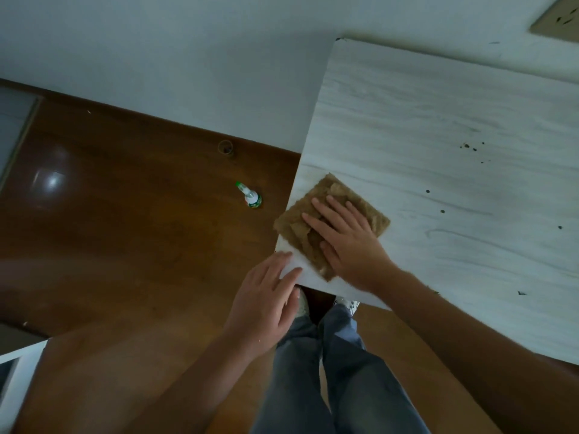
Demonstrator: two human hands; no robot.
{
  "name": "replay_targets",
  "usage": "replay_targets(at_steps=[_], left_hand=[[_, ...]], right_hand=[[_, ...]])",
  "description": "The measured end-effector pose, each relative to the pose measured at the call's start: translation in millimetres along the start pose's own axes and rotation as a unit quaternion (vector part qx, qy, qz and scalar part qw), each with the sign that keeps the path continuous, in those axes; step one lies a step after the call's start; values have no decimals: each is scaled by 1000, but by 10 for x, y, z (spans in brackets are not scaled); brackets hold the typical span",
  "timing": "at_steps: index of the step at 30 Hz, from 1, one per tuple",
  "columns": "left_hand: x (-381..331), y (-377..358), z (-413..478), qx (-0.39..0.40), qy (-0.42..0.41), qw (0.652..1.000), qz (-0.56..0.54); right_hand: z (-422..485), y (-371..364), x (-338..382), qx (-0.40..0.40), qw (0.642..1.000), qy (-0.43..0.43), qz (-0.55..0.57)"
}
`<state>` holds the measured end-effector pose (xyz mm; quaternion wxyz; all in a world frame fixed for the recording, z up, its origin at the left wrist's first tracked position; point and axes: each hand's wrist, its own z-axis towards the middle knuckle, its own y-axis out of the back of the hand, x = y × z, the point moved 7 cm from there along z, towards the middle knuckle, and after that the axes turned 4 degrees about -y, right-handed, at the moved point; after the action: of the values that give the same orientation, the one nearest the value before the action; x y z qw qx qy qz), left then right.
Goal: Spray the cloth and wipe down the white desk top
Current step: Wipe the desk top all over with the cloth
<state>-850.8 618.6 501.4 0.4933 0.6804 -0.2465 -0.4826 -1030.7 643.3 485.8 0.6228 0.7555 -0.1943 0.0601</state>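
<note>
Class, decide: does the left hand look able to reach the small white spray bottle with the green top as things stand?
Probably not without stooping: the left hand is at the corner of the white desk top, while the white spray bottle stands down on the wooden floor. Nothing lies between them.

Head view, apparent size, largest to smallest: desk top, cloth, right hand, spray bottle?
1. desk top
2. cloth and right hand: look alike, the hand covers part of the cloth, so unranked
3. spray bottle, down on the floor and farther off
</note>
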Motion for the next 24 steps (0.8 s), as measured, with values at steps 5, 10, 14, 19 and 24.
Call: replay_targets(at_steps=[5, 10, 14, 19, 24], left_hand=[[-27, 1, -31, 0, -25, 999, 31], [6, 7, -12, -7, -36, 999, 35], [83, 110, -40, -50, -23, 998, -20], [421, 344, -36, -86, 86, 992, -26], [529, 407, 191, -40, 90, 995, 2]], right_hand=[[410, 254, -312, -52, 996, -69, 24], [610, 197, -29, -106, 971, -208, 43], [241, -57, 275, -49, 995, -86, 10], [-515, -345, 334, 6, 997, 64, -46], [-293, -103, 86, -14, 1000, 11, -8]])
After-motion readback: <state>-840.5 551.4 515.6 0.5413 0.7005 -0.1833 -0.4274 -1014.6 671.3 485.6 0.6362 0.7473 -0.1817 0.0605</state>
